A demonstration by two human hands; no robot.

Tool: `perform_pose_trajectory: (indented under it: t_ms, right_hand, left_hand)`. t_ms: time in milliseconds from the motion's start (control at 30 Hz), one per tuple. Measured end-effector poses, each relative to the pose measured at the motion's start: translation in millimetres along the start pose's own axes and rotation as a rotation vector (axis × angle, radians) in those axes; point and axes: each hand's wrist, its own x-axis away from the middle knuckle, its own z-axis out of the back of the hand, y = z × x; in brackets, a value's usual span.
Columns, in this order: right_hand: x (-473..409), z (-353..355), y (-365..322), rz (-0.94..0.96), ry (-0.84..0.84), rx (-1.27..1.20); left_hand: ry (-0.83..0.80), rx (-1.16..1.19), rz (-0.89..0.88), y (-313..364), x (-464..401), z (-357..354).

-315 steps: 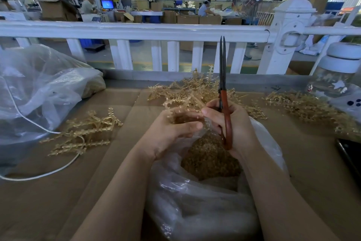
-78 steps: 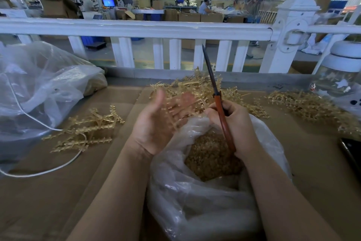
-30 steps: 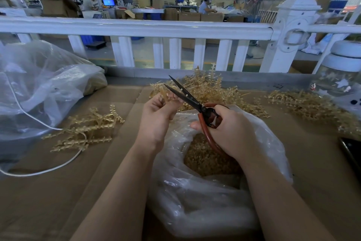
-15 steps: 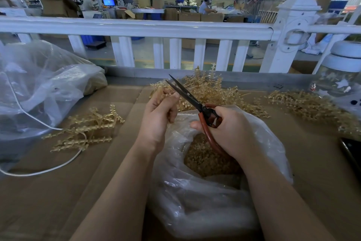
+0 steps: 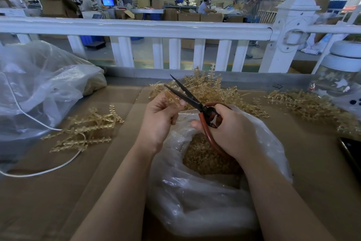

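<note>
Scissors [image 5: 187,96], upright earlier, now lean over the bag [image 5: 195,201] rim with blades parted, right hand [image 5: 230,133] gripping the handles; left hand [image 5: 159,117] pinches the sprig [image 5: 172,97] above that rim: advise cutting flush so pieces drop inside.

Red-brown handles and black blades are shown on the scissors [image 5: 197,104], pale golden-tan on the plastic sprigs [image 5: 86,129] left of the hands, and white on the railing [image 5: 136,28] beyond them.

The left hand [image 5: 160,117] is lifted, with thumb and fingers pinched together. The right hand [image 5: 230,133], just beside it, has its fingers curled in a grip.
</note>
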Motion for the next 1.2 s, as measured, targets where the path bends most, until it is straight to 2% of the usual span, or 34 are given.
perform_pose_trajectory:
  t_ms: [600,867,967,1200]
  right_hand:
    - [-0.2,1.5,-0.8,-0.004,-0.047,-0.078]
    - [-0.8,2.3,-0.8,-0.025,-0.014,-0.071]
    - [-0.7,2.6,-0.2,-0.025,-0.012,-0.064]
    - [0.6,2.8,-1.6,0.005,-0.005,-0.057]
  left_hand:
    - [-0.063,0.045,0.02,-4.3,-2.6,4.0]
    - [-0.079,0.117,0.123,2.0,-0.7,7.3]
    - [-0.156,0.184,0.153,7.0,0.2,14.1]
    - [0.004,0.222,0.236,6.8,-1.3,12.8]
